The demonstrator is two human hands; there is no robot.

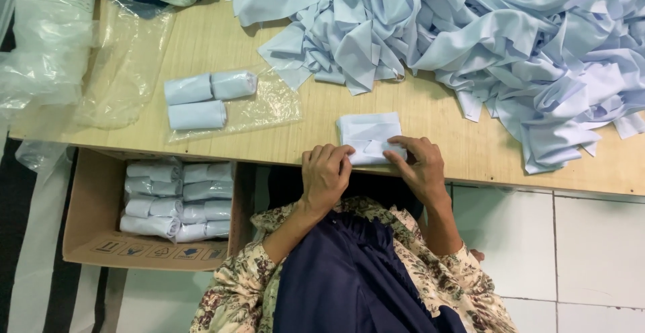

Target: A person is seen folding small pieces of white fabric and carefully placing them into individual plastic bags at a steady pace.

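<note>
A small folded pale blue cloth [368, 131] lies at the near edge of the wooden table [222, 44]. My left hand [324, 175] has its fingers curled over the cloth's near left corner. My right hand [420, 165] presses on the near right part, with the forefinger laid across a fold. Both hands grip the same piece. My floral sleeves and dark garment fill the bottom of the view.
A big heap of loose pale blue cloth pieces [510, 30] covers the far right of the table. Three rolled pieces [201, 98] lie on a clear plastic bag [269, 108] at the left. Below the table, a cardboard box [94, 239] holds several rolls. Crumpled plastic [47, 37] sits far left.
</note>
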